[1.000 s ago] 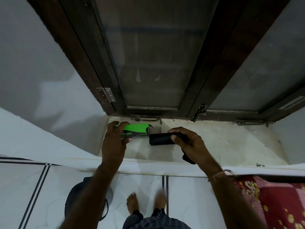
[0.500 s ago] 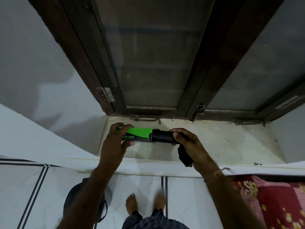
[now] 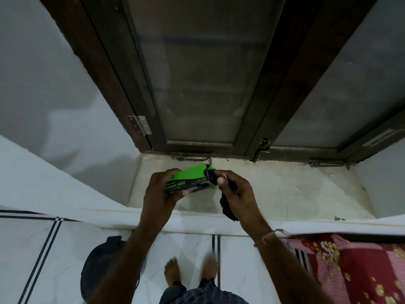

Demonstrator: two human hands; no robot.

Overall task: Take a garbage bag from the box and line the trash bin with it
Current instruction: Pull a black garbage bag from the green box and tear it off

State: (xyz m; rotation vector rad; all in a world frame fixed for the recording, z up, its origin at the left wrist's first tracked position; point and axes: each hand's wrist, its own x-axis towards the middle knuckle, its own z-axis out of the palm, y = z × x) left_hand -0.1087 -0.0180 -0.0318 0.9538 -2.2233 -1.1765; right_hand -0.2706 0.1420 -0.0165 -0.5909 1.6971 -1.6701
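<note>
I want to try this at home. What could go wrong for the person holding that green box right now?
1. The left hand holds the green box in the air above the window ledge; it might slip and drop if the grip loosens.
2. The right hand pinches black bag plastic at the box's open end; thin plastic could tear if tugged hard.
3. The trash bin sits on the floor by the bare feet, so stepping back might bump it.
</note>
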